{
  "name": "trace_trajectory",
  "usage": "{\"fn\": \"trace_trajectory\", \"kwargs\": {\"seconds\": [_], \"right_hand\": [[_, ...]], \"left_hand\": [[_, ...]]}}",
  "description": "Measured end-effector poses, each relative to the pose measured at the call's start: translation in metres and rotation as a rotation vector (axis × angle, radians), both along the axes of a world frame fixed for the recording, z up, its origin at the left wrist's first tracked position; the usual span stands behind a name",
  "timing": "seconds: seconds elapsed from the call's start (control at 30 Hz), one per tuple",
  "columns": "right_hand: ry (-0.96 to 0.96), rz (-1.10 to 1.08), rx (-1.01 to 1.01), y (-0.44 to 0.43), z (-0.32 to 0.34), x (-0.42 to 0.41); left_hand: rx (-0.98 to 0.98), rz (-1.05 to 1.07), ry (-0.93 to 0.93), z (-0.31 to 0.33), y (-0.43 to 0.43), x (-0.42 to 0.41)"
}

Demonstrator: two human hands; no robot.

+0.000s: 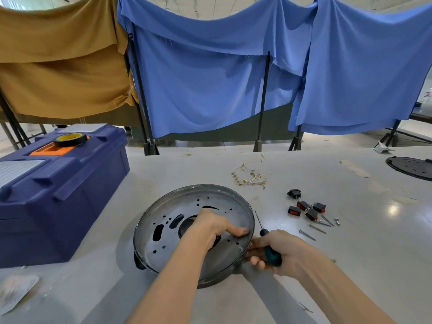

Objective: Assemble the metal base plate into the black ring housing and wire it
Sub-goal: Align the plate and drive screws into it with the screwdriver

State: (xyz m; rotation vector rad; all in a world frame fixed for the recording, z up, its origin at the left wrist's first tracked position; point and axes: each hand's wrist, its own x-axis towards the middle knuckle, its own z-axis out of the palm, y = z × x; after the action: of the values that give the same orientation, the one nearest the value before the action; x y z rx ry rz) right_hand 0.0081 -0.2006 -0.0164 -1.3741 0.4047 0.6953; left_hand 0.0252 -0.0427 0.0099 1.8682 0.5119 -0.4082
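Inside the black ring housing (217,282) at the middle of the bench (350,265), the metal base plate (187,206) lies flat. The left hand (212,228) pins it, thumb pressed on the sheet, fingers curled down into its centre opening. Just outside the housing's right rim, the right hand (280,251) is closed round a screwdriver (272,254), fingertips touching the rim. The tool's long axis runs away from the person with its tip outside the housing, so the plate's holes lie to its left. Loose screws (320,226) lie farther right of the housing, nearer the right hand; fastening likely means swinging the tip leftward over the rim.
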Motion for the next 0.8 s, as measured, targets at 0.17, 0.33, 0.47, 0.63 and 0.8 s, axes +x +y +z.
{"fn": "trace_trajectory", "kwargs": {"seconds": [0.17,0.33,0.47,0.63,0.8], "right_hand": [[0.113,-0.105,0.176,-0.004,0.007,-0.008],[0.108,-0.024,0.250,-0.010,0.014,-0.015],[0.121,-0.006,0.211,-0.009,0.021,-0.018],[0.117,0.030,0.161,-0.009,0.024,-0.018],[0.048,0.082,0.091,-0.009,0.021,-0.014]], "left_hand": [[0.069,-0.010,0.018,-0.003,0.000,0.000],[0.096,-0.010,0.037,-0.005,0.003,0.001],[0.049,0.006,0.032,-0.006,0.003,-0.002],[0.024,0.018,0.018,-0.007,0.003,-0.001],[0.007,0.033,-0.007,-0.011,0.002,0.003]]}}
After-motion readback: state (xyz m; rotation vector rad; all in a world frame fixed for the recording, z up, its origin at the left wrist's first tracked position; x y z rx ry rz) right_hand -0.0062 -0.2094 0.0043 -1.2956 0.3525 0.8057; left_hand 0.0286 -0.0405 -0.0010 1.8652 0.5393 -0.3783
